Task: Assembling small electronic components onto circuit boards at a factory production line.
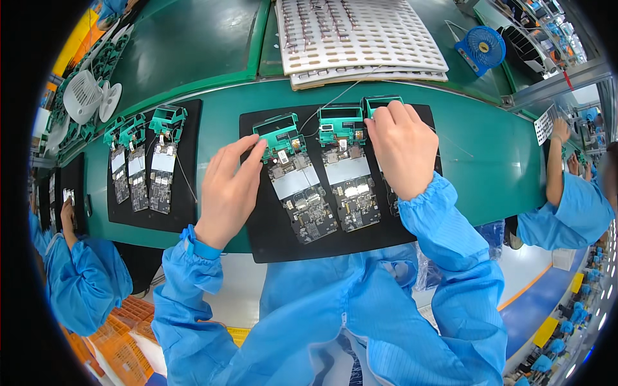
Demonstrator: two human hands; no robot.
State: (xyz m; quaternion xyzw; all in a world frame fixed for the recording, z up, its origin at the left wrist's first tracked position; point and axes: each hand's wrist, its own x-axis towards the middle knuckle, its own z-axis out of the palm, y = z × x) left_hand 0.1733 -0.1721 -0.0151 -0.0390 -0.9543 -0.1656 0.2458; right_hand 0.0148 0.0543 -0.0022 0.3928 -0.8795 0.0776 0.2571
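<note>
Holding the left hand (230, 186) with thumb and fingers slightly parted, the tips at the left edge of the left green frame (275, 132). Showing bent fingers of the right hand (403, 147) over the right green frame (384, 100); cannot tell about any pinching, because of the hidden fingertips. Between both hands, the middle green frame (340, 125). On the near side of the left and middle frames, two circuit boards (311, 210), lying on a black mat (275, 248) upon the green tabletop (479, 174). Farther away, a white perforated tray (405, 48) and, to its right, a blue fan (484, 47).
</note>
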